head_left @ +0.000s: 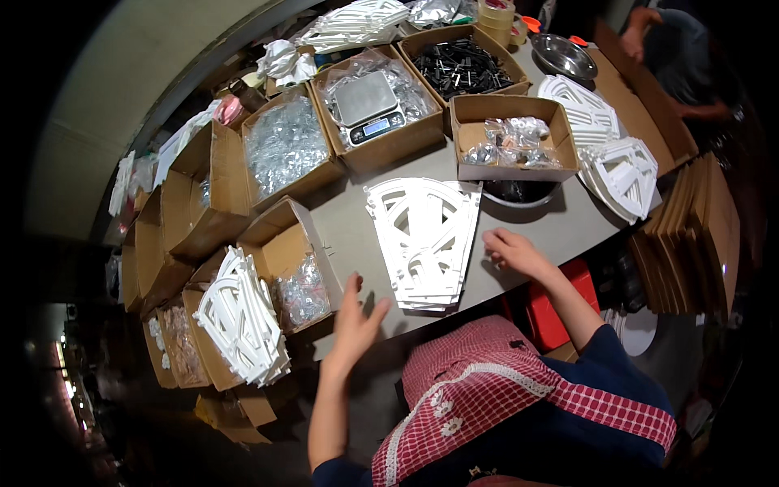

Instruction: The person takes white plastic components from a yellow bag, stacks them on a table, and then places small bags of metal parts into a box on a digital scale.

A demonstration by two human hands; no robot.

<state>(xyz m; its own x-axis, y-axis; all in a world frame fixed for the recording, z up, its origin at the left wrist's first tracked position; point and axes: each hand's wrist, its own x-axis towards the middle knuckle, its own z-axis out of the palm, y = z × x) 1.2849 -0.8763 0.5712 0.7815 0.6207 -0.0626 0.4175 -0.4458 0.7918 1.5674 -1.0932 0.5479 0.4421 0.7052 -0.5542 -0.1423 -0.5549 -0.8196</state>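
Fan-shaped white panels [423, 235], stacked on bench [345, 235], long axis fore-and-aft; between left hand [355, 323] and right hand [514, 252], both near, grips released.

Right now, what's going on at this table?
A person in a red checked apron is at a grey table, a stack of white fan-shaped pieces in front of them. The left hand is open left of the stack and the right hand, loosely curled, is to its right; neither touches it. Behind the stack, a scale rests on a filled cardboard box.
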